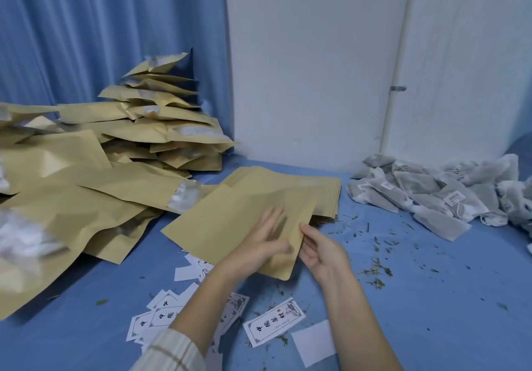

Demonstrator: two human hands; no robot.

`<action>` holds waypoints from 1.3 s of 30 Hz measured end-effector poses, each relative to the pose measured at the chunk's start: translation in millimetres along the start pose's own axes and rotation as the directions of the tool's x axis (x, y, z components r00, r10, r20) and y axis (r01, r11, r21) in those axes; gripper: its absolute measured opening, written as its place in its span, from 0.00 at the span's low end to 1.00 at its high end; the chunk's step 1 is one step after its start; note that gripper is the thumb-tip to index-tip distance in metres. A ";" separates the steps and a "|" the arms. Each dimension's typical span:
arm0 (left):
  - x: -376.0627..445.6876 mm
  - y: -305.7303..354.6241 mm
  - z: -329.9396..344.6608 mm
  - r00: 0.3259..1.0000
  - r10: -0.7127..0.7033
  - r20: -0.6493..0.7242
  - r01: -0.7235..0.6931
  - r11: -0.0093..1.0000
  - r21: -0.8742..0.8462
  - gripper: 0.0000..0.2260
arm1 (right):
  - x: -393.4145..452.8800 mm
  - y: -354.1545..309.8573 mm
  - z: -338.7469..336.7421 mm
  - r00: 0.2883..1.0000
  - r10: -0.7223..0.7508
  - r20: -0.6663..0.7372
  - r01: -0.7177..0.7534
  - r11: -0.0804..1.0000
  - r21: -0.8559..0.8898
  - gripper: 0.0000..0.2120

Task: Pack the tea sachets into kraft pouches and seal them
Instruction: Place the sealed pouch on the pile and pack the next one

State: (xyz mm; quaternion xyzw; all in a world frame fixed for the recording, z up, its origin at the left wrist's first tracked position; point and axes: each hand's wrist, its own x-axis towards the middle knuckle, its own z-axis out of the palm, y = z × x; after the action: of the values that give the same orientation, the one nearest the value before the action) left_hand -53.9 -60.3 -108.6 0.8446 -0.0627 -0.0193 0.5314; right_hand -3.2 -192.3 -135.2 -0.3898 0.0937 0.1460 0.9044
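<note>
A flat kraft pouch (224, 226) lies tilted in front of me, lifted off a stack of flat empty pouches (322, 189). My left hand (264, 244) rests on its right part with the fingers spread across the paper. My right hand (319, 249) grips its right edge from the side. A heap of white mesh tea sachets (426, 195) lies at the right by the wall. Filled pouches (155, 117) with clear windows are piled at the left.
Printed paper labels (273, 321) and blank white slips (313, 342) are scattered on the blue surface (431, 298) near me. Loose tea leaf bits litter the area right of my hands. A white wall and a blue curtain (100, 25) stand behind.
</note>
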 end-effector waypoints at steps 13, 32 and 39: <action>39.3 20.6 41.8 0.704 -0.093 -0.704 0.085 0.995 -0.046 0.06 | -4.8 8.1 2.7 0.980 -0.074 0.182 0.081 0.996 -0.032 0.05; 41.6 8.2 39.2 0.756 -0.288 -0.588 0.001 0.899 -0.439 0.15 | -0.6 20.7 1.3 0.984 -0.011 0.179 -0.010 0.993 0.116 0.15; 41.9 5.4 41.8 0.699 -0.203 -0.686 0.002 0.960 -0.281 0.22 | 4.1 26.0 -0.3 0.990 0.000 0.139 -0.013 0.996 0.089 0.09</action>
State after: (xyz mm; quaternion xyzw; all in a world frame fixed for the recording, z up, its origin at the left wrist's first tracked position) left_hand -17.0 -105.3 -120.5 0.7123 0.1969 0.2688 0.6178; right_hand -8.2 -174.8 -154.1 -0.3374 0.0384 0.1714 0.9248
